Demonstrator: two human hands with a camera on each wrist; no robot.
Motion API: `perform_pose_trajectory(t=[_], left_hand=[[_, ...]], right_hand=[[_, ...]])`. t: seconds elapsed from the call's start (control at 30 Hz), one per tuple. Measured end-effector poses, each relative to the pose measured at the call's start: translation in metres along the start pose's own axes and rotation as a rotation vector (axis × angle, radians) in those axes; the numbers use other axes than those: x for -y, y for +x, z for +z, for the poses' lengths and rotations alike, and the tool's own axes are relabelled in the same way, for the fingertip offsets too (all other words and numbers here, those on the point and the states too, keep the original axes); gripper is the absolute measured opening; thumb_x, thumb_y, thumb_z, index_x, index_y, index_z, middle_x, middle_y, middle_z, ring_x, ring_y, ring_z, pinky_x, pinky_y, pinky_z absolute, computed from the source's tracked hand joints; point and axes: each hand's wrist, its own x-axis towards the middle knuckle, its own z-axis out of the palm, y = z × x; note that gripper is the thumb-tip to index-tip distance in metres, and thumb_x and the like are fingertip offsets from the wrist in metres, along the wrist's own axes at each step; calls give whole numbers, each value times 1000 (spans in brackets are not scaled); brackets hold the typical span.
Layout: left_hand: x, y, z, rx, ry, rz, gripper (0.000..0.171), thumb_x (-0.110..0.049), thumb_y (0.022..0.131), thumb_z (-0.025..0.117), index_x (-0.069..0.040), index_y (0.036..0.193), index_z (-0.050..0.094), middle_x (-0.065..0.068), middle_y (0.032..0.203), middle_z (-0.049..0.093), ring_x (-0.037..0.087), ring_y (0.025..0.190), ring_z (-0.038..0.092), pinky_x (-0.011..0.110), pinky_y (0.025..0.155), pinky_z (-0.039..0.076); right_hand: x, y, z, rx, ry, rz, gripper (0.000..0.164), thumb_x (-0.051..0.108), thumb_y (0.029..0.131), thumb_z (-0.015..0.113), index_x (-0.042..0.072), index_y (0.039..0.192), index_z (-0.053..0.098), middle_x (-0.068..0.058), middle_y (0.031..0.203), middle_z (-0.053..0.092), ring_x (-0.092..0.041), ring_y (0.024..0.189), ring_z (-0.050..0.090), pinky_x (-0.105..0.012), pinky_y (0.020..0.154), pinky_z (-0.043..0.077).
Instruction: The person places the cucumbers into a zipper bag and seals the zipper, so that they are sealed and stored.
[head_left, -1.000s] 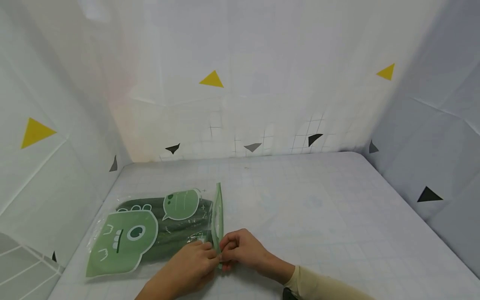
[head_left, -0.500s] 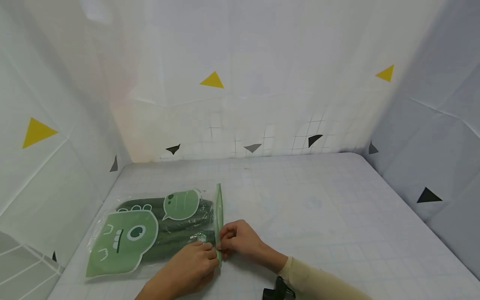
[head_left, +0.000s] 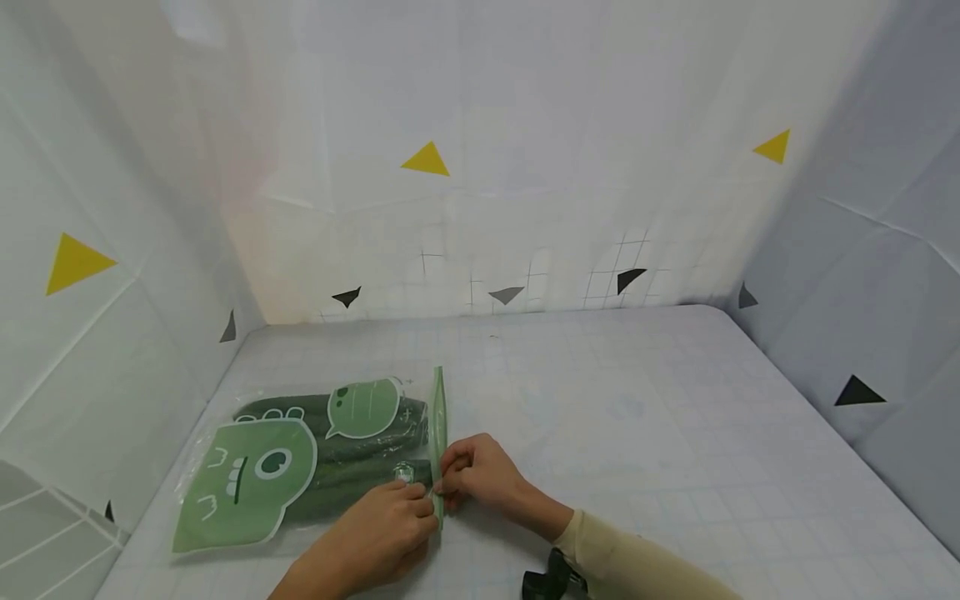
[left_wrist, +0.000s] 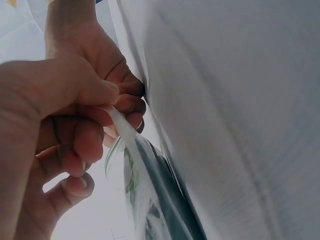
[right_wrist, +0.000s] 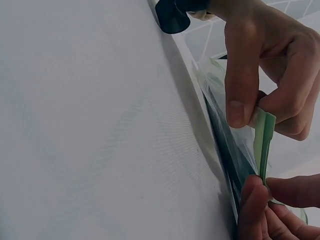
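A clear zip bag (head_left: 277,467) printed with a green cartoon monster lies flat at the left of the table, dark green contents showing through it. Its green zip strip (head_left: 438,417) runs along the right side. My left hand (head_left: 386,525) pinches the near end of the strip between thumb and fingers, clearly seen in the right wrist view, where the strip's end (right_wrist: 264,135) sticks out. Just beyond, my right hand (head_left: 480,479) pinches the strip between thumb and forefinger. In the left wrist view, the left hand (left_wrist: 60,105) partly covers the right one.
The white table (head_left: 637,450) has faint grid lines and extends to the right of the bag. Pale cloth walls (head_left: 525,150) with yellow and dark patches enclose it at the back and sides. A black device (head_left: 551,577) sits at the right wrist.
My right hand has slid a little along the strip, away from me, still pinching it. The strip's two edges lie closer together. My left hand stays at its end.
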Motion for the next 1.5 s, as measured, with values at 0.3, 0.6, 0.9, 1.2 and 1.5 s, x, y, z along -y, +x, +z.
perform_pose_trajectory(t=[0.3,0.6,0.9,1.2,1.5], left_hand=[[0,1,-1,-5,24,8,24,-15,74,83,-22,71,60,-10,70,49,10,73,53,25,63,41],[1,0,-3,7,18,0,22,-16,76,84,-22,73,62,-11,71,50,10,73,52,24,63,41],[0,-1,0,-12,-5,-1,23,-15,74,84,-22,73,62,-11,71,51,10,73,54,25,64,42],[-2,0,0,-19,-9,2,23,-14,74,84,-22,73,62,-11,71,51,10,74,54,26,66,45],[-2,0,0,-18,-30,-7,24,-12,74,84,-22,72,61,-11,69,49,10,72,54,26,65,45]], right_hand=[[-2,5,-2,-48,-36,-27,11,-8,83,75,-9,93,71,-14,72,72,-20,56,67,-32,55,58],[-4,21,-7,-68,-75,-31,11,-7,84,75,-8,95,72,-16,73,72,-24,55,67,-34,54,58],[-5,42,-15,-125,-133,-71,12,-9,84,74,-9,96,72,-11,73,71,-24,56,68,-33,54,58],[-9,67,-25,-195,-170,-111,11,-9,86,74,-8,97,72,-11,73,72,-23,56,68,-33,55,59],[-10,87,-32,-240,-159,-90,15,-10,89,72,-9,104,69,-11,77,73,-21,58,69,-33,57,59]])
